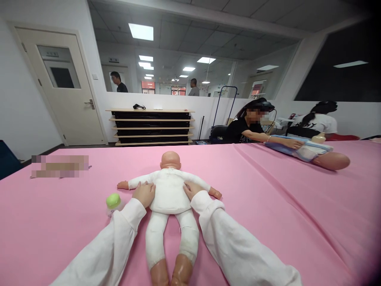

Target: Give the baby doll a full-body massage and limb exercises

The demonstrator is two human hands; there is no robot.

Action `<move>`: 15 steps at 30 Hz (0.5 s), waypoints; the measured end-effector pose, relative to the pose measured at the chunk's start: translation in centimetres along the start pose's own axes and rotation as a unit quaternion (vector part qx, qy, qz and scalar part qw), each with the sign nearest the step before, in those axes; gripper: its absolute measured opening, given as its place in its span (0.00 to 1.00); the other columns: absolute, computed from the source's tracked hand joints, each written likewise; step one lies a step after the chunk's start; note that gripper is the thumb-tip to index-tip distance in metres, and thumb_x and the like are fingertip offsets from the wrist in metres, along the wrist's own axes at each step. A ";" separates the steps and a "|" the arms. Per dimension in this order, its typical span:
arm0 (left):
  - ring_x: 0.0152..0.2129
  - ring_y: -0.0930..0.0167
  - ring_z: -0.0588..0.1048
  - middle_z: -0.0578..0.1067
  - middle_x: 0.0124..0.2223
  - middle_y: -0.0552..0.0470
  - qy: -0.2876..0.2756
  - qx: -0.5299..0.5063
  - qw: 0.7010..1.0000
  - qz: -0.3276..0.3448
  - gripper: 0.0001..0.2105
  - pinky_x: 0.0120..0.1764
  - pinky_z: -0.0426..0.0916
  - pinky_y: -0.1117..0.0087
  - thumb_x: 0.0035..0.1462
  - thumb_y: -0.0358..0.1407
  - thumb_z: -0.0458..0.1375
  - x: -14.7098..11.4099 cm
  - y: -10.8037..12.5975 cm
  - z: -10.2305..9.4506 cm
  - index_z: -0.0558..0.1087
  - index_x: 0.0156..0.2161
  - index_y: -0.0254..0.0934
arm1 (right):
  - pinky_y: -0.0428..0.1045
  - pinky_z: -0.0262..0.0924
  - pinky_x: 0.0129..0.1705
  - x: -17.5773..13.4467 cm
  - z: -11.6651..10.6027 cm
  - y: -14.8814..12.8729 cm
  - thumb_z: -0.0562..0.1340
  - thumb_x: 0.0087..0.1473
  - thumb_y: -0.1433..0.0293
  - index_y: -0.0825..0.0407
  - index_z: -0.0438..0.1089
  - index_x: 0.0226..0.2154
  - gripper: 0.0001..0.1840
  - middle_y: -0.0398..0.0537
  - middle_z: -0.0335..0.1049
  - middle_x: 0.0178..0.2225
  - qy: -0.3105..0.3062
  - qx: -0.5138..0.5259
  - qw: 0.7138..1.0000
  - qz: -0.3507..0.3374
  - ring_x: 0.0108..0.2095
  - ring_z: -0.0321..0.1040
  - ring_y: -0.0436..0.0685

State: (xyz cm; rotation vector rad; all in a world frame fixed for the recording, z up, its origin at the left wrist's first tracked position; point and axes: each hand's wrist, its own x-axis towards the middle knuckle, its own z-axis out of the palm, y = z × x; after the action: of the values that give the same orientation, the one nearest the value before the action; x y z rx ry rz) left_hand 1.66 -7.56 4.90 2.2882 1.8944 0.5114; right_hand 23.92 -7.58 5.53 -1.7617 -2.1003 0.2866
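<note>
A baby doll in a white cloth suit lies stretched out on a pink cover, its bald head away from me, its arms spread to both sides, its face not visible. My left hand grips the left side of its torso, just below the arm. On the opposite side, my right hand is closed against the torso, with its fingertips on the white cloth. A small bottle with a green cap stands beside my left forearm, partly hidden by the sleeve.
A blurred flat item lies at the far left of the pink cover. At the right, another person in a black top handles a second doll. Behind the table stands a low shelf; a door is at left.
</note>
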 end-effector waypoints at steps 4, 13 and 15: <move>0.40 0.62 0.74 0.77 0.39 0.43 0.122 -0.020 0.992 -0.004 0.18 0.53 0.57 0.59 0.58 0.34 0.43 2.1 2.1 -1.7 0.75 0.39 0.33 | 0.52 0.58 0.48 2.0 -1.0 -2.8 0.49 0.55 0.70 0.54 0.69 0.43 0.17 0.53 0.70 0.44 0.077 0.001 0.997 -0.020 0.45 0.67 0.58; 0.60 0.64 0.49 0.53 0.62 0.52 0.036 -0.174 0.982 0.067 0.21 0.57 0.45 0.50 0.59 0.37 0.44 4.9 1.9 3.7 0.57 0.58 0.43 | 0.58 0.37 0.61 4.4 4.1 -3.1 0.46 0.57 0.71 0.52 0.56 0.56 0.24 0.45 0.52 0.59 0.044 0.020 0.992 -0.118 0.61 0.42 0.54; 0.61 0.63 0.46 0.48 0.64 0.53 0.016 -0.166 0.985 0.041 0.22 0.56 0.42 0.46 0.60 0.41 0.43 4.8 0.9 4.1 0.55 0.59 0.46 | 0.60 0.34 0.61 4.1 4.0 -2.4 0.46 0.58 0.68 0.49 0.53 0.57 0.25 0.43 0.47 0.61 0.024 0.015 0.992 -0.120 0.62 0.38 0.55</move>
State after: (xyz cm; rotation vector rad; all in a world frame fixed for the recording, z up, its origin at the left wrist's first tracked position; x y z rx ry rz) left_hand 4.62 -2.59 2.20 2.1535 1.5885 0.8110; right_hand 19.54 -3.66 3.54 -1.4644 -2.2328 0.2046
